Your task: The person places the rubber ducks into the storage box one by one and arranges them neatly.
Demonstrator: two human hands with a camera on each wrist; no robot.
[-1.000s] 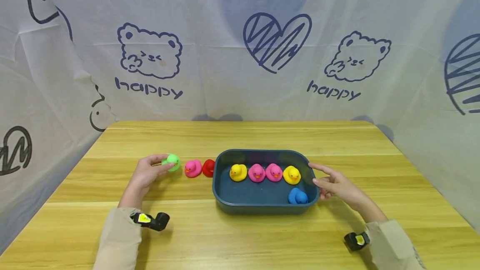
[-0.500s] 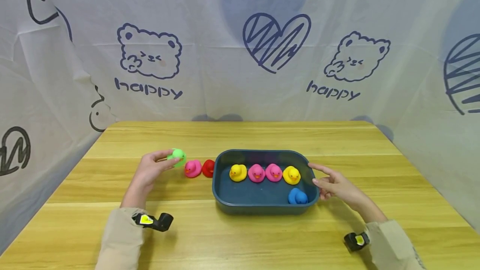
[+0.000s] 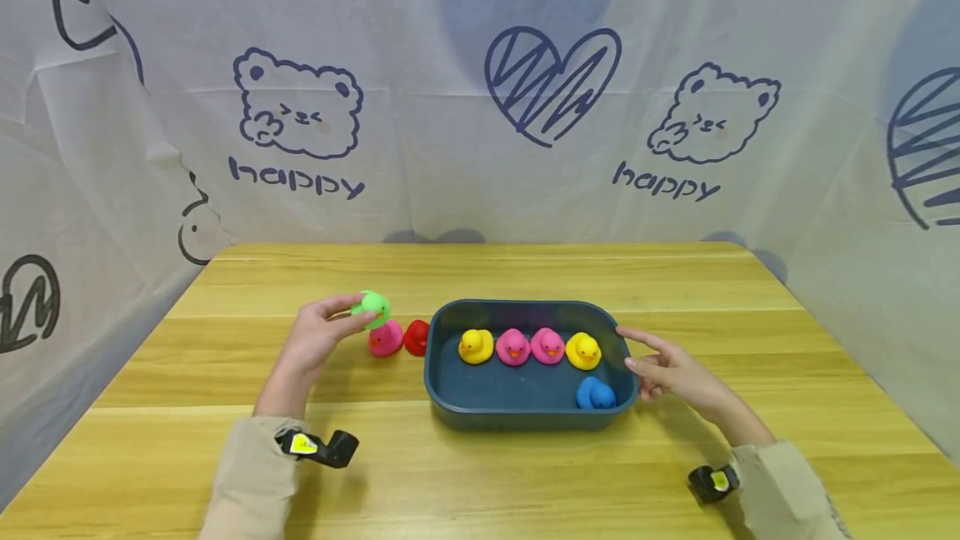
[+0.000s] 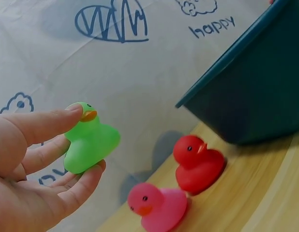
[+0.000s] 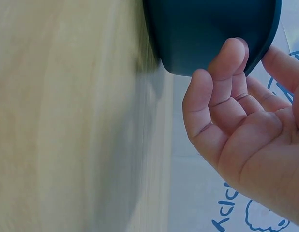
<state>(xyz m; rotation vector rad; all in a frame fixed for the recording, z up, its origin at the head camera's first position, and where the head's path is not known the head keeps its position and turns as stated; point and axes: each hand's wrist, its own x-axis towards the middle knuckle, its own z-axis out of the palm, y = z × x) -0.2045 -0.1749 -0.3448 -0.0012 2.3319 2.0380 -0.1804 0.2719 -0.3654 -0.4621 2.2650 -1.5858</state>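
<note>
My left hand (image 3: 318, 332) pinches a lime-green rubber duck (image 4: 94, 142) between thumb and fingers, lifted off the table. In the head view that duck overlaps a pink rubber duck (image 3: 385, 340). Beside the pink one stands a red rubber duck (image 4: 199, 164), close against the left end of a dark blue-green plastic bin (image 3: 517, 421). My right hand (image 3: 678, 373) is at the bin's right end, its index finger and thumb touching the rim. In the right wrist view the other fingers (image 5: 198, 94) are loosely bent near the outer wall.
In the bin are a left yellow duck (image 3: 476, 347), two pink ducks (image 3: 513, 347), a right yellow duck (image 3: 583, 350) and a blue duck (image 3: 596, 393) in the front right corner. A printed white cloth (image 3: 420, 132) hangs behind the wooden table (image 3: 480, 490).
My left hand has raised the green duck and carried it rightward, from left of the pink duck to just above it. The right hand and the bin have stayed put.
</note>
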